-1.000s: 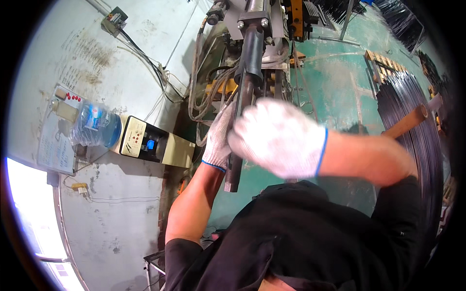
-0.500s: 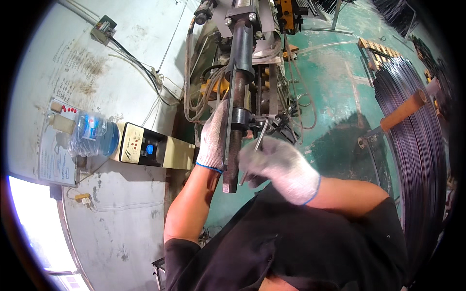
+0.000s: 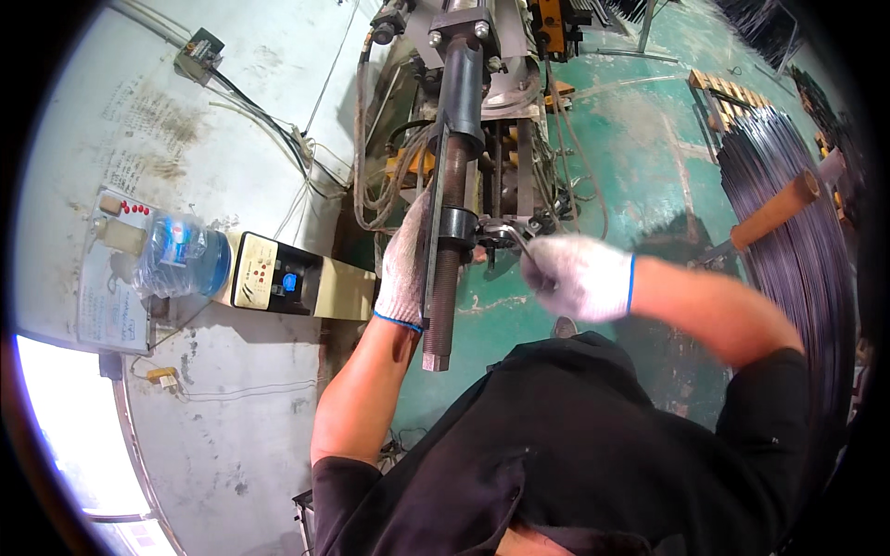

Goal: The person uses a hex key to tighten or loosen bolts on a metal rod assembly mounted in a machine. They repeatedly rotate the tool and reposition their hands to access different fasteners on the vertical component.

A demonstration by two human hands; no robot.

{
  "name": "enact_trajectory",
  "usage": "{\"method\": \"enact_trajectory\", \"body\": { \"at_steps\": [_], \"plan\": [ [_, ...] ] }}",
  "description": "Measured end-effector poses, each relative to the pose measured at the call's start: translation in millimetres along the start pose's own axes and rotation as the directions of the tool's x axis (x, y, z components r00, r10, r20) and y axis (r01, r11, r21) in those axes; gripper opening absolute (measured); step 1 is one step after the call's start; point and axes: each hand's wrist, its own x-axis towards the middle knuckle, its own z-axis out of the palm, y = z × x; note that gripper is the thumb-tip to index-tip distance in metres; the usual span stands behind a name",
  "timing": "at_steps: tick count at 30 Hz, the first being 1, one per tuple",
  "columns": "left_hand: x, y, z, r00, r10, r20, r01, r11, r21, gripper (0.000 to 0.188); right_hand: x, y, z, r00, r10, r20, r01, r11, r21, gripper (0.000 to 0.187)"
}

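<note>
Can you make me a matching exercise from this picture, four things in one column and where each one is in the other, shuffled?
Things:
1. left hand
2. right hand
3. water bottle
4. coil of dark wire

Places:
A. at the right edge, over the green floor
B. lying on its side at the left, next to the cream dispenser
C. gloved, closed on a wrench at the clamp on the bar
D. gloved, against the left side of the dark upright bar

Pairs: 1-D, 2-C, 3-B, 4-A
</note>
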Motion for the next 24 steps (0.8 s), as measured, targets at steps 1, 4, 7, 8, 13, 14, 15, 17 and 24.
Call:
{"method": "enact_trajectory", "body": {
  "at_steps": [1, 4, 7, 8, 13, 14, 15, 17, 24],
  "plan": [
    [1, -6, -4, 0.999, 0.034, -0.011, -0.034, 0.999, 0.042, 0.04, 11, 13, -17, 0.99, -0.128, 0.058, 0.134, 0.984, -0.12, 0.019],
    [1, 4, -1, 0.999, -0.044, -0.006, 0.044, 0.998, 0.037, 0.039, 49, 57, -73, 0.833, -0.539, 0.122, 0.464, 0.561, -0.685, 0.027],
    [14, -10, -14, 0.988, -0.154, 0.012, 0.153, 0.974, -0.169, 0.04, 90, 16, -126, 0.804, -0.538, 0.251, 0.431, 0.238, -0.87, 0.014],
    [19, -21, -20, 0.99, -0.144, 0.009, 0.144, 0.979, -0.144, 0.039, 98, 11, -133, 0.765, -0.569, 0.302, 0.456, 0.147, -0.878, 0.013],
    [23, -42, -23, 0.97, 0.24, 0.027, -0.23, 0.881, 0.414, 0.037, 63, 38, -83, 0.656, -0.57, -0.494, 0.15, 0.74, -0.656, 0.017],
    [19, -36, -19, 0.965, 0.26, 0.024, -0.246, 0.877, 0.412, 0.037, 50, 42, -64, 0.515, -0.42, -0.747, 0.181, 0.905, -0.384, 0.019],
    [17, -30, -14, 0.96, 0.279, 0.024, -0.264, 0.872, 0.413, 0.037, 38, 37, -49, 0.627, 0.008, -0.779, 0.128, 0.985, 0.114, 0.025],
    [10, -16, -7, 0.993, 0.117, -0.017, -0.108, 0.96, 0.258, 0.039, 28, 13, -33, 0.754, 0.562, -0.34, 0.006, 0.512, 0.859, 0.044],
    [25, -40, -31, 0.994, 0.102, -0.039, -0.081, 0.929, 0.361, 0.041, 80, -21, -63, 0.879, 0.297, -0.372, -0.039, 0.824, 0.565, 0.029]
  ]
}}
